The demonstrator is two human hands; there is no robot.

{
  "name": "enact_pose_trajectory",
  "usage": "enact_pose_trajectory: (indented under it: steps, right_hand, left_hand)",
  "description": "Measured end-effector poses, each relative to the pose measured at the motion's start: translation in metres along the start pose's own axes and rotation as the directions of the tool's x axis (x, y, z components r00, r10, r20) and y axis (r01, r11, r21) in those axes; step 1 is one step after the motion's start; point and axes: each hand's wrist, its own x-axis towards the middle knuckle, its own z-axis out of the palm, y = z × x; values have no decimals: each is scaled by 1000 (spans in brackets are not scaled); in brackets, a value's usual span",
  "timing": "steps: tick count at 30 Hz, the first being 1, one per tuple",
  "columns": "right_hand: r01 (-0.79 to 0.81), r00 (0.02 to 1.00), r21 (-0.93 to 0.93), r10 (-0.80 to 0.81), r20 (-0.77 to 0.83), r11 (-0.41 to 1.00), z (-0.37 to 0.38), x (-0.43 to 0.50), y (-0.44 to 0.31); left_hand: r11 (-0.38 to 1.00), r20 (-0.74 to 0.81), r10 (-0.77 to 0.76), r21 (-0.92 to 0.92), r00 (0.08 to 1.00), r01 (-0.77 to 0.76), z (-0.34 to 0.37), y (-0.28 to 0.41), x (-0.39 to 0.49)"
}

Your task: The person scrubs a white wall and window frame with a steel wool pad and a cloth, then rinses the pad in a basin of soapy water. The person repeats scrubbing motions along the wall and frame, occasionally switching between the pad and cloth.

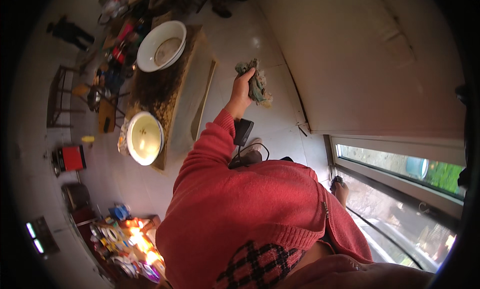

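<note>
My left hand [242, 88] is closed around a crumpled grey-green rag [258, 84], held out over the pale tiled floor. Below that wrist, by the red knitted sleeve, is a black box-shaped device [243, 132] with a black cable. Low on the right, beside the window, my right hand [341, 193] grips a small dark crumpled wad [336, 182]; its material cannot be told. To the left of my left arm, a white basin [162, 45] with a brownish bottom and a smaller pale basin [145, 138] with a little dark residue rest on a stained worktop [153, 90].
A wall [367, 64] and a framed window [397, 173] border the right side. Farther left are a wooden stool [60, 98], a red-and-black box [71, 158] and a cluttered surface [120, 247]. A person in dark clothes [71, 32] is at upper left; another person's shoe [221, 12] shows at the top.
</note>
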Motion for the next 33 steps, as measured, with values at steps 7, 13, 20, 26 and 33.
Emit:
enact_pose_trajectory:
  steps: [7, 13, 20, 26, 33]
  right_hand:
    - [218, 966, -188, -184, 181, 958, 68, 56, -42]
    - [483, 846, -379, -308, 435, 790, 93, 143, -76]
    - [509, 790, -417, -216, 574, 753, 170, 142, -150]
    - [667, 644, -398, -220, 733, 629, 265, 89, -188]
    - [754, 585, -446, -185, 789, 482, 377, 28, -203]
  left_hand:
    - [979, -157, 101, -160, 982, -127, -48, 51, -22]
    - [885, -271, 300, -278, 915, -373, -103, 62, -80]
    - [693, -471, 592, -119, 655, -711, -180, 75, -195]
    - [521, -639, 676, 61, 368, -851, -250, 121, -280]
    - [471, -686, 688, 171, 238, -866, -382, 176, -292]
